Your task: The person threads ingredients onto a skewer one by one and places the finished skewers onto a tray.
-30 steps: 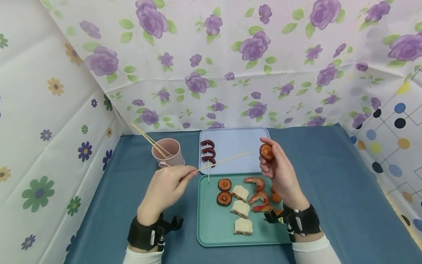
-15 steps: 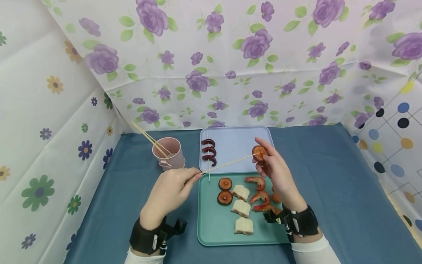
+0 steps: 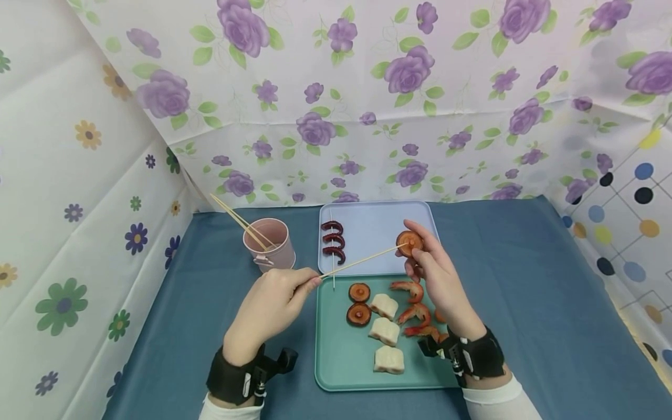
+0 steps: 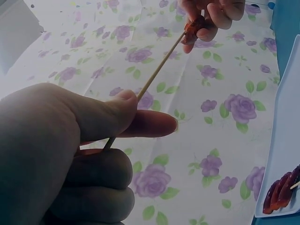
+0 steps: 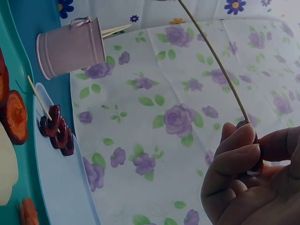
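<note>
My left hand (image 3: 275, 300) pinches the near end of a thin bamboo skewer (image 3: 362, 260) between thumb and forefinger (image 4: 140, 124). The skewer slants up to the right, and its tip meets a brown mushroom slice (image 3: 408, 241) that my right hand (image 3: 427, 265) holds over the pale blue tray (image 3: 378, 224). In the right wrist view my fingers (image 5: 239, 157) curl round the slice, which is mostly hidden. In the left wrist view the skewer (image 4: 157, 70) reaches the slice (image 4: 193, 29).
The blue tray bears a finished skewer of dark sausage pieces (image 3: 332, 239). A teal tray (image 3: 336, 373) nearer me holds mushroom slices (image 3: 359, 303), shrimps (image 3: 412, 303) and white pieces (image 3: 385, 332). A pink cup (image 3: 268, 244) with spare skewers stands at the left on the blue cloth.
My right hand has come down and leftward with the mushroom slice, bringing it to the skewer's tip. My left hand has shifted slightly right, still holding the skewer.
</note>
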The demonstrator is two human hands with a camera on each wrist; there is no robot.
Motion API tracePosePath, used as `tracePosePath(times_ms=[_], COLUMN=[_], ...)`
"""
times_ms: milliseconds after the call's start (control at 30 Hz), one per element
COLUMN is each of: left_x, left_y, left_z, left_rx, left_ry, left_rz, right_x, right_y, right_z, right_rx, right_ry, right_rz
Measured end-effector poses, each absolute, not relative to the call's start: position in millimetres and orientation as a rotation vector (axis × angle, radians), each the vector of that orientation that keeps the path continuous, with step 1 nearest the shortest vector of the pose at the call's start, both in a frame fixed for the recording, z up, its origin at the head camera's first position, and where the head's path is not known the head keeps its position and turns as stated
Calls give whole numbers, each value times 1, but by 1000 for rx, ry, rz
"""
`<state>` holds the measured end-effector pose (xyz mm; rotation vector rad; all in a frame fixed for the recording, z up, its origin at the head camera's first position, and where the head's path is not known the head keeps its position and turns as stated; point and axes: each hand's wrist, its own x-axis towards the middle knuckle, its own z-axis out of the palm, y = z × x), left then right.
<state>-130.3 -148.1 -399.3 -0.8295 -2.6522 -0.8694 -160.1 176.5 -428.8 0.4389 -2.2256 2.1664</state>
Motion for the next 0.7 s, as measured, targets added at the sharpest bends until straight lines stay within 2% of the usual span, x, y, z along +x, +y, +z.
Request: tracePosePath(times_ms=[433, 700], left_x=[-132, -132], left_y=[-149, -137], left_z=[-398, -406], left_rx=[-828, -851], left_ry=[-2676, -2639], left_rz=[-886, -883], right_x=[-160, -156], right_y=[173, 170], right_z=[-432, -433], right_rx=[499, 412], right_ry=[-2285, -2251], right_rz=[2017, 2103])
